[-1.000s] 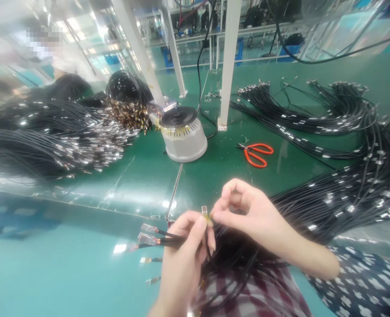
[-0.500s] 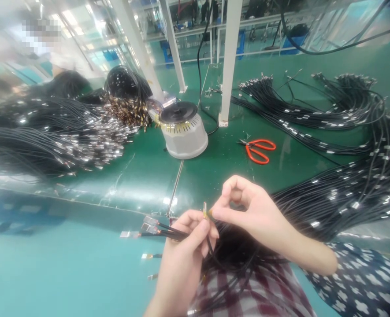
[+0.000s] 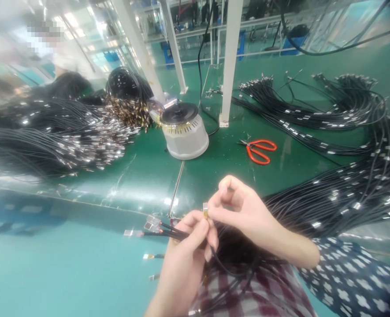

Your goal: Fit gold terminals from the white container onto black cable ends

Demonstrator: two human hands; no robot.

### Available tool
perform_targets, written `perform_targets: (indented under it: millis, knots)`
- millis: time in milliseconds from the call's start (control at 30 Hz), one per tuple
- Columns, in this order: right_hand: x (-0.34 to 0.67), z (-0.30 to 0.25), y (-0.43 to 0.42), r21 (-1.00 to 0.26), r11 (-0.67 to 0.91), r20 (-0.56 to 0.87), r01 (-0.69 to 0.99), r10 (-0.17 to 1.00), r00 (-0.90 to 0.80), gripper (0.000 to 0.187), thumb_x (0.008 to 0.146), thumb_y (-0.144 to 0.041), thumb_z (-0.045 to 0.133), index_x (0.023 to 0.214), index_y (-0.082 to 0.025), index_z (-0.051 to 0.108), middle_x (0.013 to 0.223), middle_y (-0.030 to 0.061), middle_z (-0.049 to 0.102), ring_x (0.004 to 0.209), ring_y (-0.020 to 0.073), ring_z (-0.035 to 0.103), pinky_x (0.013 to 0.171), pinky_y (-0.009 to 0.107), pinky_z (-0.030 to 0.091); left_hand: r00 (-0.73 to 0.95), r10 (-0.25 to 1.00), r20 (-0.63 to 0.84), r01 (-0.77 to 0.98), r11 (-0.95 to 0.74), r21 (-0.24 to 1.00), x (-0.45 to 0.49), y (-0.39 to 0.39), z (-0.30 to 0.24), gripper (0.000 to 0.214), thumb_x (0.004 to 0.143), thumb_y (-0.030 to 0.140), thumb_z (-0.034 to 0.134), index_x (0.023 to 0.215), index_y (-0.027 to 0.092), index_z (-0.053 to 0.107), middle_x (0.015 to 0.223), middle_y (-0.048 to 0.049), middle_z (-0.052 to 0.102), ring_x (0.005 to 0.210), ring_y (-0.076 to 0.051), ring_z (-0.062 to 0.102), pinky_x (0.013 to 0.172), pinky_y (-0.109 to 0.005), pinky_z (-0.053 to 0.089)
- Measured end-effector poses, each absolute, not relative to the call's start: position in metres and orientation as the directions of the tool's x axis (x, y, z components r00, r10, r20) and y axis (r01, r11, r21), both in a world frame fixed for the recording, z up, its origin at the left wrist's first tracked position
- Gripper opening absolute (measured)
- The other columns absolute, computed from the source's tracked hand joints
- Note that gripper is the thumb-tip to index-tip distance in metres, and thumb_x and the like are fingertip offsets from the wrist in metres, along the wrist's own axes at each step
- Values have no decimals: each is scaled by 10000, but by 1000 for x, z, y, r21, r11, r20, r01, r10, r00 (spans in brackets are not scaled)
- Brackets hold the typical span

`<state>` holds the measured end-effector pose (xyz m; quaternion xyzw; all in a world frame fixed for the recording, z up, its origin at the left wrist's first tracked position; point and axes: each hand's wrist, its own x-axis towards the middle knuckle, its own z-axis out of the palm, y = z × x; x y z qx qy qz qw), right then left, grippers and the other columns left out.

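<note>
My left hand (image 3: 184, 255) is closed around a few thin black cables (image 3: 166, 230) whose metal ends stick out to the left. Its thumb and forefinger also touch the small metal terminal (image 3: 205, 210) of one more cable. My right hand (image 3: 244, 211) pinches that same terminal from the right, thumb and forefinger pressed together. A thick bundle of black cables (image 3: 330, 198) runs from my lap out to the right over the green table (image 3: 148, 171).
A white round machine with a black top (image 3: 184, 132) stands beyond my hands. Red-handled scissors (image 3: 258, 150) lie to its right. Piles of black cables with metal ends (image 3: 59, 136) cover the left; more cables (image 3: 313, 110) lie far right. White posts (image 3: 229, 61) rise behind.
Both hands have shifted slightly left and closer together around the terminal; the view has tilted a little. Nothing was let go.
</note>
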<state>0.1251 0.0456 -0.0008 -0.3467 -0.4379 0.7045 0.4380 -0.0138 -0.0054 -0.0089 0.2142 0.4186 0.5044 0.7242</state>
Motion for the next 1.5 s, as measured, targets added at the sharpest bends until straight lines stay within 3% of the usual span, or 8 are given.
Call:
perform_targets:
  millis: [333, 433, 700, 967, 1100, 1233, 1400, 1500]
  knots:
    - [132, 8, 42, -978, -139, -77, -156, 934, -350, 335, 746, -112, 723, 788, -214, 407, 716, -42, 673, 678, 119, 564, 727, 318, 422, 88, 925, -369, -476, 364, 800, -14, -6, -7, 176, 759, 191, 738, 690, 154, 580, 582, -14, 646, 482, -70, 461, 462, -169, 306]
    - [134, 12, 48, -977, -196, -146, -86, 904, -403, 349, 717, -153, 771, 818, -208, 442, 779, -11, 699, 741, 142, 595, 736, 325, 445, 119, 934, -336, -456, 352, 817, -15, -6, -8, 146, 803, 195, 694, 693, 146, 612, 603, -29, 670, 464, -69, 479, 471, -177, 338]
    - [135, -1, 65, -846, -453, -177, -281, 735, -654, 349, 727, -237, 793, 866, -192, 475, 715, -21, 678, 606, 106, 618, 644, 256, 470, 214, 924, -317, -468, 382, 797, -17, -5, -7, 163, 820, 191, 670, 676, 133, 618, 610, -46, 681, 429, -71, 519, 456, -177, 347]
    - [146, 16, 60, -994, -13, 57, -113, 800, -598, 146, 886, -289, 618, 840, -157, 662, 804, 19, 610, 594, 89, 568, 596, 230, 467, 221, 929, -297, -561, 371, 740, -22, 4, -12, 106, 845, 218, 661, 850, 114, 678, 661, -51, 659, 509, -71, 500, 506, -177, 337]
    - [153, 27, 46, -995, 47, 96, -85, 590, -802, 176, 903, -265, 592, 839, -183, 733, 794, 35, 666, 717, 135, 640, 675, 238, 515, 293, 912, -286, -612, 409, 677, -27, 11, -12, 130, 876, 208, 607, 954, 116, 658, 709, -46, 631, 565, -80, 478, 585, -202, 362]
    - [134, 10, 15, -947, 306, 34, 98, 398, -917, 214, 867, -198, 606, 1034, -272, 716, 957, 32, 730, 894, 186, 684, 785, 251, 527, 374, 890, -262, -530, 436, 727, -29, 19, -7, 257, 708, 120, 765, 936, 121, 644, 699, -31, 617, 565, -78, 462, 557, -204, 323]
    - [130, 12, 10, -870, 476, 98, 130, 424, -900, 159, 858, -197, 613, 953, -274, 715, 852, -2, 732, 758, 160, 680, 704, 231, 515, 370, 877, -308, -491, 466, 736, -28, 21, -2, 316, 655, 133, 801, 926, 124, 639, 692, -33, 617, 571, -86, 476, 544, -208, 313]
    - [135, 35, 32, -877, 440, 157, 195, 645, -748, 128, 861, -156, 613, 813, -238, 698, 802, -25, 705, 732, 122, 642, 702, 205, 488, 325, 882, -341, -487, 465, 739, -25, 17, -2, 270, 628, 126, 812, 829, 134, 631, 656, 2, 573, 578, -88, 468, 555, -210, 328]
